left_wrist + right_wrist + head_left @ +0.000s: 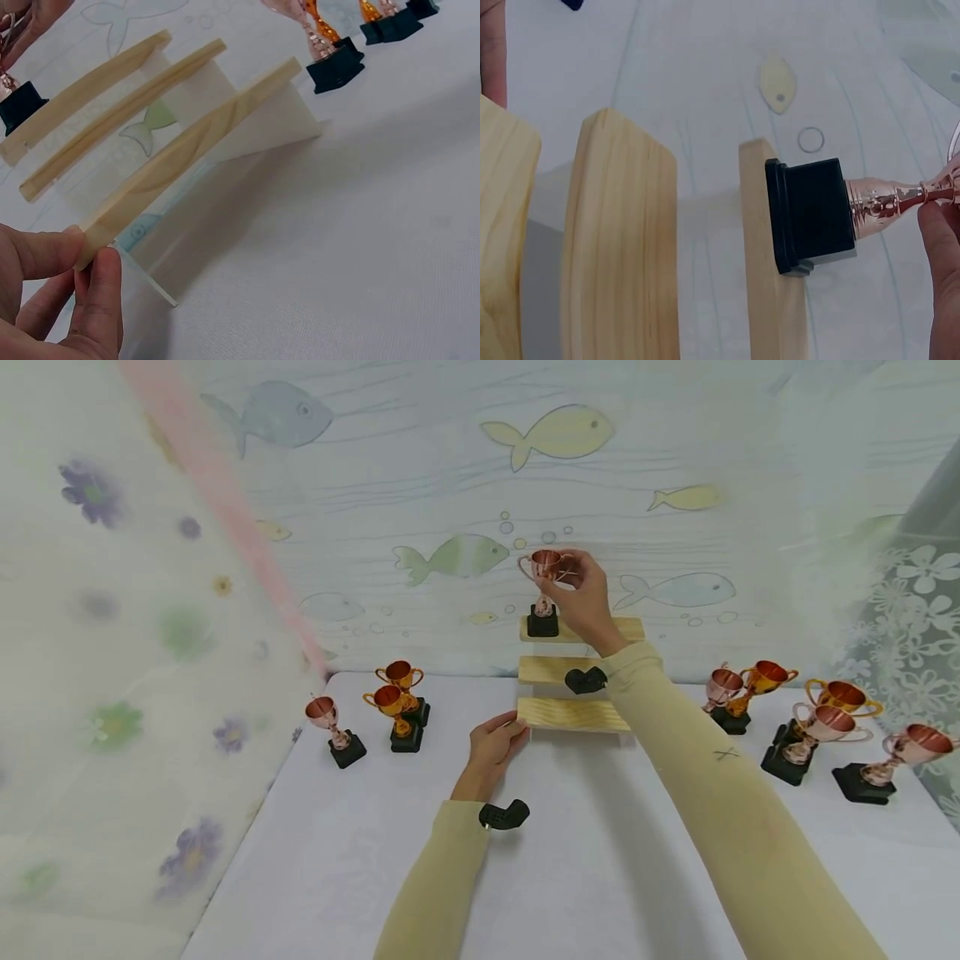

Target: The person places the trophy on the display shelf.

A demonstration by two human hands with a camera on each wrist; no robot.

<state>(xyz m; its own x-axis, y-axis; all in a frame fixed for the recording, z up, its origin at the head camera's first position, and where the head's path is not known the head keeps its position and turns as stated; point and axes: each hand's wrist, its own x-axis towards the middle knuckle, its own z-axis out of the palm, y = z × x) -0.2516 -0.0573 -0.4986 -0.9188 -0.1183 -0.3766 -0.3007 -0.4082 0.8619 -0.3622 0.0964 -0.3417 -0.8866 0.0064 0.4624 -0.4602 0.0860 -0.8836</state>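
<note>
A small rack (pixel 573 713) has three wooden steps on pale, see-through side supports. At the left end of its lowest step, my left hand (pixel 491 752) pinches the board between thumb and fingers, which the left wrist view shows closely. My right hand (pixel 588 597) reaches up to the top step and holds a rose-gold trophy cup (pixel 542 622) with a black base. That trophy stands upright at the top step's left end. In the right wrist view its base (pixel 817 214) touches the board, while the fingers are partly cut off at the frame's edge.
On the table's left stand a rose-gold trophy (pixel 347 749) and two gold trophies (pixel 406 737). Several more gold and rose-gold trophies (pixel 862 783) stand on the right. A fish-printed curtain (pixel 442 485) hangs close behind the rack. White cloth (pixel 555 860) covers the table.
</note>
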